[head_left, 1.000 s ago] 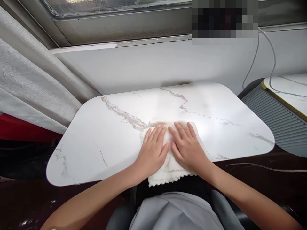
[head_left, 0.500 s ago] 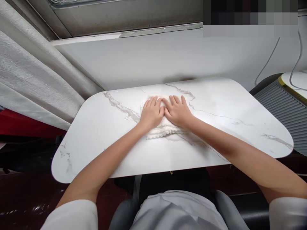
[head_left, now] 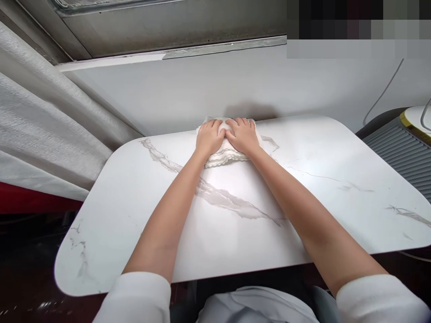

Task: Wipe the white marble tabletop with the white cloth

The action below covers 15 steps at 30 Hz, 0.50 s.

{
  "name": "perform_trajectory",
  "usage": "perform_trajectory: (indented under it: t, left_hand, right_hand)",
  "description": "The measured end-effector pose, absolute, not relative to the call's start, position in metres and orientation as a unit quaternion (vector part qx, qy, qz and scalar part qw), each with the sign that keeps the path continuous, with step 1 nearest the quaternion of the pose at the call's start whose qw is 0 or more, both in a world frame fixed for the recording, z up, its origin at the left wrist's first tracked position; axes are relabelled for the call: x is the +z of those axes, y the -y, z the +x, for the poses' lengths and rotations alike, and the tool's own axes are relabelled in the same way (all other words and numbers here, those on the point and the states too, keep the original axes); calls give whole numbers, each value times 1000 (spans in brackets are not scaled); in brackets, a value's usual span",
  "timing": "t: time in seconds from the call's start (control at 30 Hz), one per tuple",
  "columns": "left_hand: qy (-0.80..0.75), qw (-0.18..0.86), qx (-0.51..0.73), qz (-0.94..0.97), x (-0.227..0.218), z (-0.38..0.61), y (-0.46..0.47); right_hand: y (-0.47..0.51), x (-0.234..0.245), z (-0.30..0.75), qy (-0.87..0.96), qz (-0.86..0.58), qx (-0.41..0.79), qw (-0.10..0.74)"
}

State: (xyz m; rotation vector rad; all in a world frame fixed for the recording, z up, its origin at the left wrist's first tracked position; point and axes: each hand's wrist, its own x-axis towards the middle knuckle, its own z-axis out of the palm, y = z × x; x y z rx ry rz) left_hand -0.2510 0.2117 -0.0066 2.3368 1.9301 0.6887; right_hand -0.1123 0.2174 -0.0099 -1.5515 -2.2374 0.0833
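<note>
A folded white cloth [head_left: 229, 157] with a scalloped edge lies at the far edge of the white marbled table [head_left: 161, 251]. My left hand [head_left: 210, 137] rests flat on the cloth's left half, its fingers stretched toward the wall. Beside it, my right hand [head_left: 243, 134] presses flat on the right half with fingers slightly spread. The two thumbs nearly meet in the middle. Both palms hide much of the cloth's top.
A white wall [head_left: 182, 89] rises right behind the table, below a metal window frame [head_left: 175, 27]. Pale curtains [head_left: 50, 116] hang at the left. On the right stands a ribbed grey cabinet [head_left: 400, 148], with a thin cable [head_left: 384, 92] against the wall.
Both hands have slid the cloth away from me, from the table's middle to its far edge by the wall. My arms are stretched further out, and the view has shifted slightly.
</note>
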Motion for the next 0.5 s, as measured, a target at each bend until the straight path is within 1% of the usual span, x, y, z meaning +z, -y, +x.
perform_trajectory:
  t: [0.23,0.5]
  left_hand:
    - [-632,8,210,746,-7,-263,-226]
    - [-643,0,190,742,-7,-307,-221]
  right_hand:
    - [-228,-12,-132,789,-572,-3,224]
    - [-223,-17,-176,789,-563,-27,245]
